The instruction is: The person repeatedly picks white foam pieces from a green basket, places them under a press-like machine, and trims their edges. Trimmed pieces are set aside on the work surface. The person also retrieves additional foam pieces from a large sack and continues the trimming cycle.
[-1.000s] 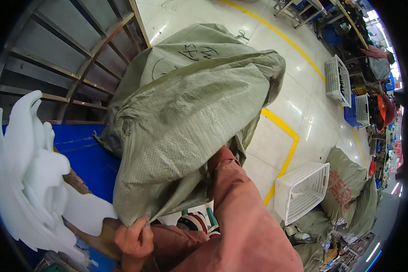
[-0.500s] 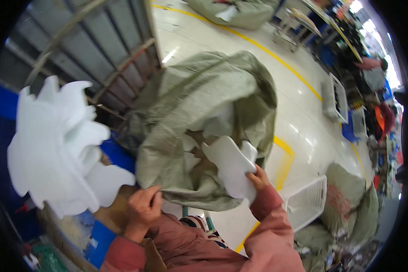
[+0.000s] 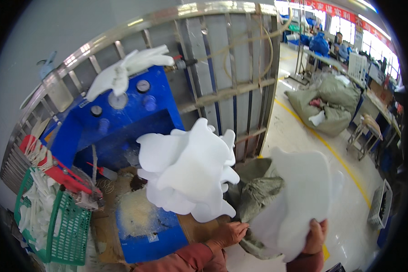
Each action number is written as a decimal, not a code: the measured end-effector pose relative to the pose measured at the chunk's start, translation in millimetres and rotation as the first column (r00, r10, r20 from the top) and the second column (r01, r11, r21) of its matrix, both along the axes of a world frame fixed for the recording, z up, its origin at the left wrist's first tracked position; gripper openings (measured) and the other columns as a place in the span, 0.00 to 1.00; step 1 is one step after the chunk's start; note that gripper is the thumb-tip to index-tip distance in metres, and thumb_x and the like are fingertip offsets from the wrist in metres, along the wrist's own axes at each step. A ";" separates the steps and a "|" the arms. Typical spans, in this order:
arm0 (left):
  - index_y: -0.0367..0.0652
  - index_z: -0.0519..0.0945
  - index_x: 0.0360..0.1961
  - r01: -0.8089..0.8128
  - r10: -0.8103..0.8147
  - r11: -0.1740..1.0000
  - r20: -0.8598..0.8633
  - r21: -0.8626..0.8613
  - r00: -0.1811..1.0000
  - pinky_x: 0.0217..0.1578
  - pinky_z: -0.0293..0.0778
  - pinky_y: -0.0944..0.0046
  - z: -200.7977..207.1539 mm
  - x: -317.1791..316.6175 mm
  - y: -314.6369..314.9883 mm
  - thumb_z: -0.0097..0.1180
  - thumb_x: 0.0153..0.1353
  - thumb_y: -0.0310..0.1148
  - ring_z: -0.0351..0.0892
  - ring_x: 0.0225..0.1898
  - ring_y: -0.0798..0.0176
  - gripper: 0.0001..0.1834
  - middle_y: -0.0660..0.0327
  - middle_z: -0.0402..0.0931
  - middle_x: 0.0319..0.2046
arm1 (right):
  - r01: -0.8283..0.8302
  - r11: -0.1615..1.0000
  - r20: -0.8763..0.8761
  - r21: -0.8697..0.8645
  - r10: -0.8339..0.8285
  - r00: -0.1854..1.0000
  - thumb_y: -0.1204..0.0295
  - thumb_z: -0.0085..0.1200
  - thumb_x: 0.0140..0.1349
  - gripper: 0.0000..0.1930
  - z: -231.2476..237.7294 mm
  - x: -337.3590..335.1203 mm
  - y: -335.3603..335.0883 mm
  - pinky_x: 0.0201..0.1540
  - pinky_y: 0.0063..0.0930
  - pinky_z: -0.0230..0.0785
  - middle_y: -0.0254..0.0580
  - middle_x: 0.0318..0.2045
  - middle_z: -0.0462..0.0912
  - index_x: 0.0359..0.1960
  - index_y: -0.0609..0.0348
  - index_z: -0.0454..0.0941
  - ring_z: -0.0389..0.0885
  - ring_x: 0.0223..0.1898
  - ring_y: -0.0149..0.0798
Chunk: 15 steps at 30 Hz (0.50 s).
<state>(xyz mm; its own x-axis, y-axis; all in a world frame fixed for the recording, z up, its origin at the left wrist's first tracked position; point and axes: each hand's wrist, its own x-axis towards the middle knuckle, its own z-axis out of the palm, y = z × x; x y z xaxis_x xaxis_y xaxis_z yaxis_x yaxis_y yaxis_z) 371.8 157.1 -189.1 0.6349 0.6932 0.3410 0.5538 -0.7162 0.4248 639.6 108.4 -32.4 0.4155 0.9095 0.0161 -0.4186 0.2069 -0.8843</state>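
A curved white sheet piece (image 3: 301,195) is gripped by its lower edge between thumb and fingers of the right hand (image 3: 316,235), in front of the grey-green woven sack (image 3: 260,195), whose edge is pinched by the left hand (image 3: 230,233). Similar white pieces (image 3: 190,167) are already heaped beside the blue gauge-fitted machine (image 3: 165,86); what is left inside the sack cannot be told.

Long sleeves of a dusty, pinkish red are worn on both arms. The left sleeve (image 3: 181,260) is creased by soft folds and is finished near the wrist by a darker red cuff (image 3: 206,253). Only a short stretch of the right sleeve (image 3: 306,263) is shown, in a similar muted red. The left hand (image 3: 229,235) and right hand (image 3: 316,236) are seen bare.
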 end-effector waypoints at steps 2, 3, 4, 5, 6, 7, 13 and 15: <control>0.42 0.83 0.42 0.005 -0.007 0.997 -0.027 -0.075 1.000 0.34 0.79 0.52 -8.4 -2.3 0.9 0.62 0.62 0.34 0.83 0.30 0.50 0.10 0.55 0.81 0.29 | -0.088 0.996 -0.121 0.032 0.091 0.988 0.75 0.53 0.62 0.26 22.5 -53.3 34.8 0.63 0.39 0.69 0.47 0.55 0.82 0.63 0.66 0.71 0.80 0.56 0.42; 0.42 0.82 0.45 -0.038 0.048 0.982 0.049 -0.183 0.998 0.35 0.79 0.51 -12.9 -3.2 0.6 0.62 0.62 0.35 0.83 0.31 0.49 0.13 0.55 0.82 0.31 | -0.169 0.979 -0.165 0.116 0.187 0.969 0.75 0.53 0.63 0.25 34.8 -80.9 49.4 0.62 0.39 0.70 0.47 0.55 0.82 0.63 0.66 0.71 0.80 0.55 0.43; 0.42 0.82 0.46 -0.002 0.036 0.980 0.173 -0.197 0.984 0.35 0.79 0.51 -17.3 -3.0 1.5 0.62 0.62 0.35 0.83 0.31 0.49 0.13 0.55 0.82 0.31 | -0.241 0.962 -0.184 0.132 0.262 0.947 0.74 0.54 0.67 0.21 46.7 -106.0 65.8 0.58 0.37 0.72 0.46 0.54 0.83 0.61 0.64 0.73 0.81 0.53 0.41; 0.43 0.82 0.47 0.037 0.027 0.977 0.295 -0.208 0.955 0.35 0.79 0.50 -21.3 -2.6 1.6 0.61 0.62 0.35 0.83 0.31 0.48 0.14 0.55 0.82 0.31 | -0.256 0.963 -0.170 0.080 0.267 0.949 0.71 0.55 0.72 0.16 54.4 -135.5 86.7 0.55 0.34 0.74 0.40 0.48 0.83 0.58 0.62 0.74 0.81 0.49 0.37; 0.43 0.82 0.48 0.079 0.019 0.972 0.411 -0.220 0.911 0.35 0.79 0.50 -24.0 -2.4 1.0 0.61 0.62 0.36 0.83 0.31 0.48 0.14 0.54 0.82 0.31 | -0.342 0.939 -0.099 0.028 0.343 0.934 0.68 0.55 0.73 0.17 61.3 -158.2 102.0 0.53 0.33 0.76 0.40 0.47 0.82 0.59 0.64 0.73 0.81 0.48 0.37; 0.43 0.82 0.49 0.125 0.012 0.966 0.520 -0.228 0.854 0.35 0.79 0.49 -25.5 -2.0 0.8 0.61 0.62 0.36 0.83 0.31 0.48 0.15 0.54 0.82 0.32 | -0.444 0.895 -0.077 0.037 0.445 0.892 0.65 0.55 0.74 0.19 65.4 -179.3 116.7 0.52 0.33 0.77 0.40 0.46 0.81 0.59 0.65 0.73 0.81 0.48 0.37; 0.47 0.83 0.49 0.007 0.056 0.987 0.381 -0.161 0.923 0.33 0.78 0.49 -21.7 0.1 -2.0 0.60 0.62 0.34 0.83 0.30 0.48 0.14 0.54 0.81 0.30 | -0.736 0.652 0.106 -0.180 0.757 0.645 0.69 0.56 0.75 0.25 44.6 -175.9 111.8 0.58 0.37 0.79 0.55 0.57 0.82 0.65 0.77 0.69 0.83 0.57 0.44; 0.47 0.83 0.47 -0.032 0.031 0.999 0.159 0.005 0.987 0.32 0.78 0.49 -17.7 -2.0 0.0 0.59 0.63 0.33 0.82 0.29 0.48 0.12 0.55 0.79 0.28 | -0.749 0.641 0.123 -0.169 0.768 0.629 0.72 0.56 0.75 0.20 27.6 -146.0 90.3 0.57 0.35 0.78 0.50 0.53 0.85 0.62 0.74 0.74 0.84 0.54 0.41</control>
<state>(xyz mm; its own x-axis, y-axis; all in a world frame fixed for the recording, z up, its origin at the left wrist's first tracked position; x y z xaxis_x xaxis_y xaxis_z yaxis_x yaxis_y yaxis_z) 369.8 157.1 -206.7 0.5504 0.7091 0.4407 0.5021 -0.7028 0.5040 493.6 198.7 -4.7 -0.4233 0.9018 -0.0867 -0.2340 -0.2013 -0.9512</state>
